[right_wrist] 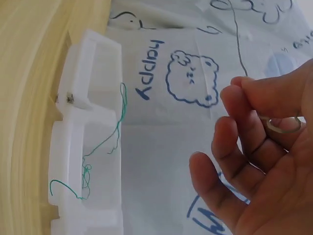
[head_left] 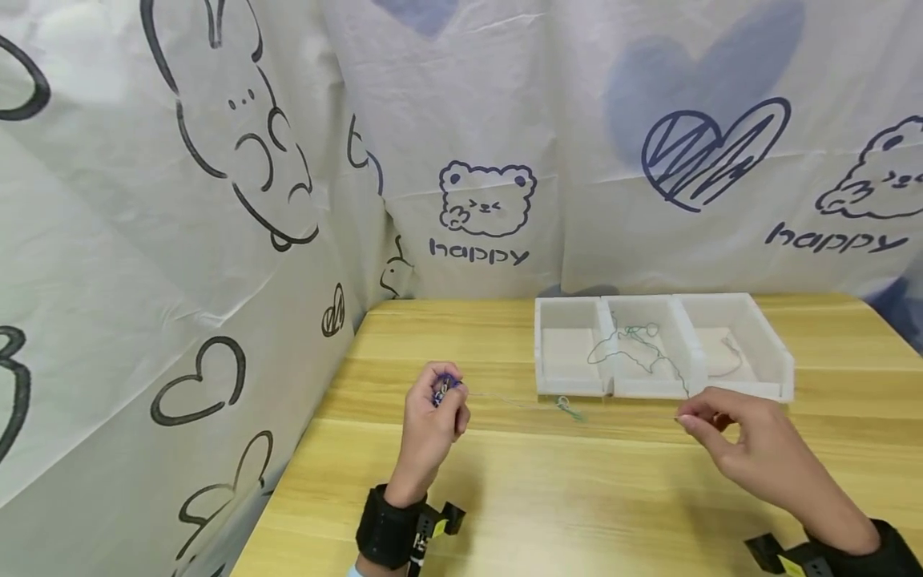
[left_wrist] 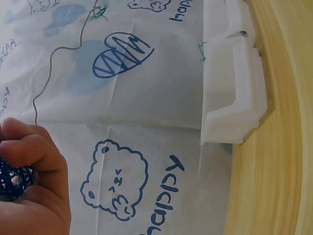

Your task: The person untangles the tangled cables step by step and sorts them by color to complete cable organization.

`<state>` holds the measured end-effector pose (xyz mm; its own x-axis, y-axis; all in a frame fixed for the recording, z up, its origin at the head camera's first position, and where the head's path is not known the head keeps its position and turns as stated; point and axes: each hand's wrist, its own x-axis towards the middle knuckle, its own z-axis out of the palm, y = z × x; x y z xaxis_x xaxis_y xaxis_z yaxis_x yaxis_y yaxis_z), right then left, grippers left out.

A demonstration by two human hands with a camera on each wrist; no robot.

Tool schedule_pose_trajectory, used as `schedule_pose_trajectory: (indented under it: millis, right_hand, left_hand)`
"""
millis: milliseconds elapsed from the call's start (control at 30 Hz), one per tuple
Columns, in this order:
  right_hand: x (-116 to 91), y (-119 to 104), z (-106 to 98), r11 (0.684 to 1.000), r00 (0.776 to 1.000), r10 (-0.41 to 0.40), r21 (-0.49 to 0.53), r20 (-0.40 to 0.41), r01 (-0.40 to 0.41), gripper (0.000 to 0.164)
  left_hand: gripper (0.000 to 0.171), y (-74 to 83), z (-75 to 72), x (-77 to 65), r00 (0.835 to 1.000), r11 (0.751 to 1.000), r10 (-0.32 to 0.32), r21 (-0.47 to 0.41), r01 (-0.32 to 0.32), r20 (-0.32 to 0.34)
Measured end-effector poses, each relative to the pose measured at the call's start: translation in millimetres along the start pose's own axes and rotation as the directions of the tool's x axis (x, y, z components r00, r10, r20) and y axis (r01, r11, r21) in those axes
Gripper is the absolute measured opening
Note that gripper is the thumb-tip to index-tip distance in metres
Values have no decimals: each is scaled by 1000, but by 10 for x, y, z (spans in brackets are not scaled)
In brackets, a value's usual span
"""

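Observation:
In the head view my left hand (head_left: 427,425) grips a dark blue thread ball (head_left: 445,388), which shows between curled fingers and thumb. The left wrist view has the same ball (left_wrist: 14,182) partly hidden by the fingers. A thin pale thread (head_left: 508,400) runs from the left hand toward the right. My right hand (head_left: 753,445) pinches a thread between thumb and index finger, the other fingers loosely bent. In the right wrist view that thread (right_wrist: 238,46) rises from the fingertips, and a pale loop (right_wrist: 283,129) lies by the palm. A small green tangle (head_left: 568,408) appears between the hands.
A white tray (head_left: 773,359) with three compartments stands at the back right of the wooden table (head_left: 548,513). Loose green thread (head_left: 644,340) lies over its middle compartment; a pale reddish strand (head_left: 730,365) is in the right one. Printed cloth (head_left: 490,96) hangs behind and at left.

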<state>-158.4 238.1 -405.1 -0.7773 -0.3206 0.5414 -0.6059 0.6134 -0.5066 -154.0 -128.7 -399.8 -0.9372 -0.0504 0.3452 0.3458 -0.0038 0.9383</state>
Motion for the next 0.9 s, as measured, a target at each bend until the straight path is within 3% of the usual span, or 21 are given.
schedule_pose_trajectory:
  millis: [100, 233, 300, 367, 500, 600, 767, 833, 900]
  right_hand:
    - [-13, 48, -72, 1000, 999, 20, -8, -26, -20, 28]
    - [-14, 77, -132, 997, 996, 70, -9, -49, -71, 18]
    - [-15, 68, -153, 995, 993, 104, 17, -52, -103, 16]
    - [-15, 35, -164, 989, 990, 134, 65, -51, -130, 15]
    - [36, -66, -152, 961, 991, 128, 250, -35, -116, 16]
    - [128, -148, -102, 917, 997, 73, 393, -12, -62, 17]
    - [270, -271, 34, 817, 1000, -11, 577, 2, 8, 19]
    - [306, -307, 76, 796, 1000, -26, 604, -13, 29, 19]
    - [322, -318, 86, 775, 999, -18, 631, -41, 40, 18]
  left_hand:
    - [10, 12, -38, 7, 1000, 1000, 23, 7, -23, -7]
    - [7, 31, -65, 19, 992, 994, 110, 25, -108, -65]
    - [9, 28, -67, 22, 990, 992, 129, 21, -128, -60]
    - [15, 18, -61, 16, 993, 993, 120, 3, -120, -19]
    - [29, -28, 7, -20, 987, 998, 58, 2, -59, 148]
    - [43, -61, 133, -59, 963, 997, 26, 58, -43, 269]
    - [77, -131, 466, -115, 901, 986, 11, 142, -81, 434]
    - [73, -180, 568, -122, 881, 984, 17, 147, -98, 473]
    - [55, -212, 608, -124, 865, 982, 15, 158, -108, 501]
